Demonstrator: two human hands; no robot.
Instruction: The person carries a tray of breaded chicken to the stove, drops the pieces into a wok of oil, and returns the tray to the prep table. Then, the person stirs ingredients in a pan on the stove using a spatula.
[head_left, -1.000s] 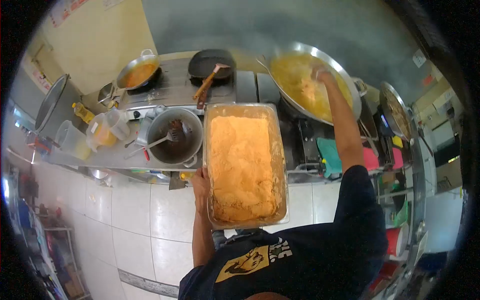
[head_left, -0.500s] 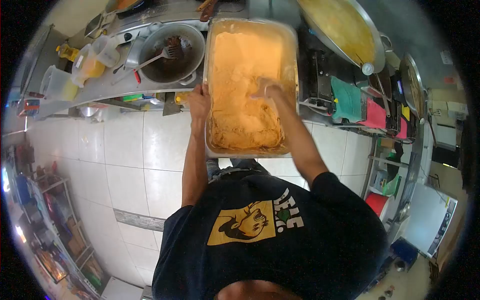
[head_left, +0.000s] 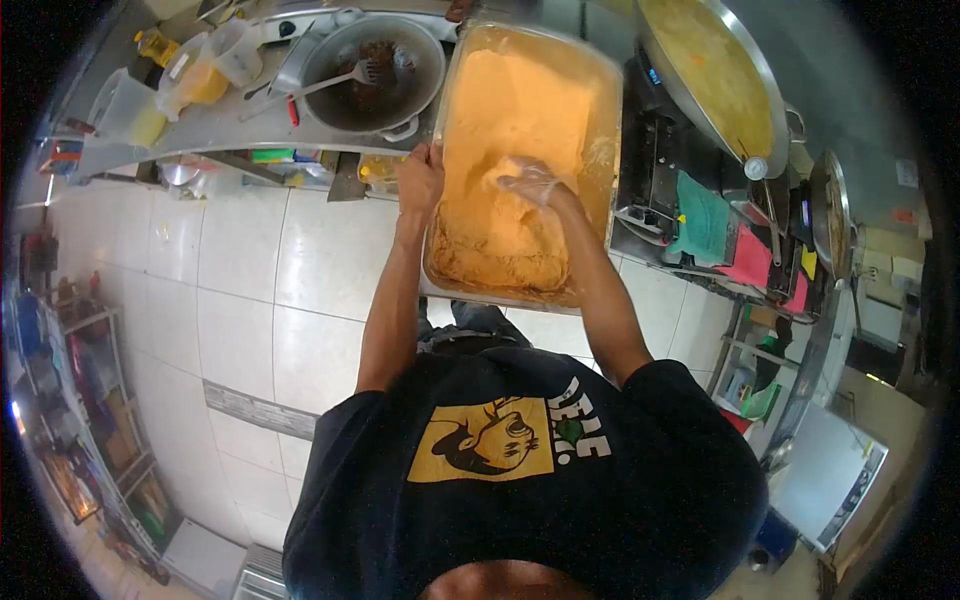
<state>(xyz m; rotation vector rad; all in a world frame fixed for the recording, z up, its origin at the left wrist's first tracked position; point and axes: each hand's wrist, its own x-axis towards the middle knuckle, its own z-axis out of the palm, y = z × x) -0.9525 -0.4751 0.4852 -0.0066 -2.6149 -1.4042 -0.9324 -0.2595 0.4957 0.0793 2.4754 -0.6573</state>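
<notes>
A large rectangular tub (head_left: 607, 160) stands in front of me, full of orange powder (head_left: 520, 95) that is darker and clumped at the near end. On the tub's left rim, my left hand (head_left: 421, 180) has its fingers closed round the edge. My right hand (head_left: 530, 182), in a clear plastic glove, is down at the powder near the middle of the tub. Its fingers are partly spread at the surface, and no lump shows in them.
A wok (head_left: 420, 85) with a slotted spatula (head_left: 345, 78) sits left of the tub. Plastic jugs (head_left: 236, 52) stand farther left. At the right are a big pan of yellow liquid (head_left: 710, 75), a stove (head_left: 650, 165) and a green cloth (head_left: 703, 215).
The view has shifted, so the tub and wok appear farther right. My right hand, blurred before, now shows clearly at the powder. My left hand stays on the rim.
</notes>
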